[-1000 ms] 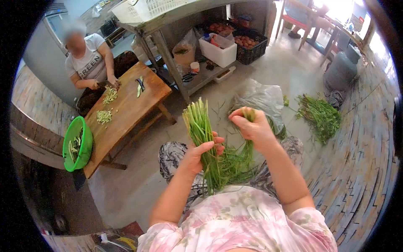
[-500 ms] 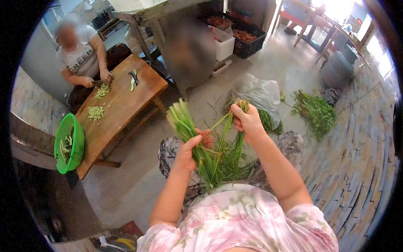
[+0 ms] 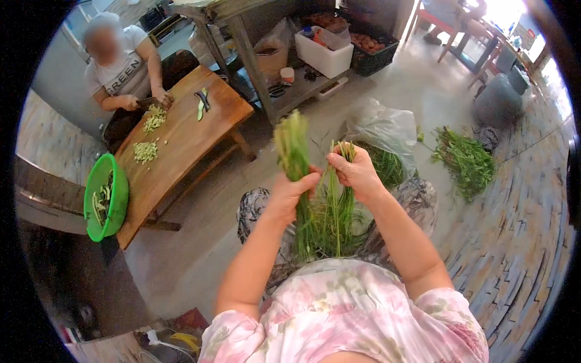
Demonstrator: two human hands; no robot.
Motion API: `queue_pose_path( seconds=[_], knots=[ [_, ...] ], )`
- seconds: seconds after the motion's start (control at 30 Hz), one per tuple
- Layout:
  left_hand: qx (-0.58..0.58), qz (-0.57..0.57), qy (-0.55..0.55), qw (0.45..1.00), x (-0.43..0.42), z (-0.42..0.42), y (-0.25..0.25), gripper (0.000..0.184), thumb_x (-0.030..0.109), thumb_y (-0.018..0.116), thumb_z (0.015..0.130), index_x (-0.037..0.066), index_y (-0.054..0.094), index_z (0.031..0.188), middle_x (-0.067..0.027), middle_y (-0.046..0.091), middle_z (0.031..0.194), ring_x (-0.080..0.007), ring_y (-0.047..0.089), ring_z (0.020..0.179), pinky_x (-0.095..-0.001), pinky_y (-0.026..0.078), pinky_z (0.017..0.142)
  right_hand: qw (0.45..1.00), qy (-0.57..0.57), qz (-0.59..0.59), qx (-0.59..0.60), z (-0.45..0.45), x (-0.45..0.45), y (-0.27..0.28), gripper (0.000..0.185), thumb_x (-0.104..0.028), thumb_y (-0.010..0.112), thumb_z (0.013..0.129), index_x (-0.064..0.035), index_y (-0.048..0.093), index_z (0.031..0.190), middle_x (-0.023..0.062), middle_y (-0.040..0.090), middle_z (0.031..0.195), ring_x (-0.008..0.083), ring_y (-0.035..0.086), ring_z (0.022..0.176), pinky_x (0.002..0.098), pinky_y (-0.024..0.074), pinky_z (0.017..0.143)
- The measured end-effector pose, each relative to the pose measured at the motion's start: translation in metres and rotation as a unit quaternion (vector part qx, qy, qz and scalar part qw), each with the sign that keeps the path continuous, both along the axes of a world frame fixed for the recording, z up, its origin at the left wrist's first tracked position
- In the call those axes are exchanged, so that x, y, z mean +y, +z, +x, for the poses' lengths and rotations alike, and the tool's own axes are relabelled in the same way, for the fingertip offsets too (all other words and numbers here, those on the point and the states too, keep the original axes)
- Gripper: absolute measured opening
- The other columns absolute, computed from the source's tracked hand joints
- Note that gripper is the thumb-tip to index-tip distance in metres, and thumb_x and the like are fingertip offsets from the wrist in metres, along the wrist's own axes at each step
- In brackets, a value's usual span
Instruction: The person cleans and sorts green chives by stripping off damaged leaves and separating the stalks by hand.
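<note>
My left hand point(image 3: 295, 192) is wrapped round a thick bunch of leafy green stems point(image 3: 293, 146), the pale cut ends pointing up and a little blurred. My right hand point(image 3: 358, 173) pinches a thinner group of green stems point(image 3: 334, 209) by their upper ends, and these hang down between the hands. The lower leafy parts of both lots meet over my lap, where I cannot tell them apart. Both hands are close together, just above my patterned trouser knees point(image 3: 416, 202).
On the left, a person point(image 3: 124, 66) cuts green vegetable pieces point(image 3: 145, 152) on a wooden bench point(image 3: 190, 136). A green basin point(image 3: 124, 196) stands at its end. A plastic bag point(image 3: 384, 130) of greens and a leafy pile point(image 3: 465, 160) lie on the floor ahead. Crates point(image 3: 372, 57) stand behind.
My left hand has moved up and rightward, bringing its bunch more upright and nearer my right hand. The stems in my right hand now hang straighter. The view has shifted slightly.
</note>
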State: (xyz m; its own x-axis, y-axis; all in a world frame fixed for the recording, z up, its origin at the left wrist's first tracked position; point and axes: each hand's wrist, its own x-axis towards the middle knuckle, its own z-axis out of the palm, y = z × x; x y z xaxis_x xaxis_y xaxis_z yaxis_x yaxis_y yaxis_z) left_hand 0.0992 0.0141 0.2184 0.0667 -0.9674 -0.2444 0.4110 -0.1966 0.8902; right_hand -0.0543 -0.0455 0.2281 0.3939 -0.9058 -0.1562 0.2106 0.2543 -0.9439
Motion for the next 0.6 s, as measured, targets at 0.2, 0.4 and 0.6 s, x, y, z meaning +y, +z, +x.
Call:
queue_pose_path(
  seconds=[0.2,0.4,0.6],
  knots=[
    [-0.041,0.006,-0.013,0.999,0.002,-0.001,-0.003,0.019,0.010,0.068,0.074,0.005,0.057,0.087,-0.0038,0.058,0.077,-0.0108,0.050,0.061,-0.0251,0.039,0.052,0.976,0.038,-0.148,0.153,-0.008,-0.005,-0.008,0.009,-0.011,0.060,0.083,-0.0066,0.053,0.080,-0.0007,0.052,0.063,0.0044,0.042,0.049,0.0191,0.0303,0.041],
    [-0.038,0.046,0.042,0.997,0.013,0.022,-0.012,0.020,0.007,0.067,0.073,0.004,0.057,0.090,-0.0044,0.058,0.080,-0.0107,0.050,0.062,-0.0247,0.040,0.051,0.992,-0.045,-0.048,0.107,-0.038,-0.016,-0.010,0.009,-0.011,0.056,0.084,-0.0034,0.053,0.081,0.0021,0.057,0.068,0.0073,0.050,0.055,0.0225,0.0372,0.046],
    [0.022,0.055,0.003,0.998,0.012,0.008,-0.026,0.023,0.004,0.065,0.074,0.003,0.057,0.096,-0.0029,0.056,0.082,-0.0101,0.050,0.061,-0.0239,0.042,0.052,0.996,-0.038,-0.035,0.066,-0.058,-0.014,0.000,0.010,-0.014,0.052,0.087,-0.0049,0.050,0.086,0.0050,0.059,0.074,0.0086,0.051,0.054,0.0205,0.0357,0.043]
  ],
)
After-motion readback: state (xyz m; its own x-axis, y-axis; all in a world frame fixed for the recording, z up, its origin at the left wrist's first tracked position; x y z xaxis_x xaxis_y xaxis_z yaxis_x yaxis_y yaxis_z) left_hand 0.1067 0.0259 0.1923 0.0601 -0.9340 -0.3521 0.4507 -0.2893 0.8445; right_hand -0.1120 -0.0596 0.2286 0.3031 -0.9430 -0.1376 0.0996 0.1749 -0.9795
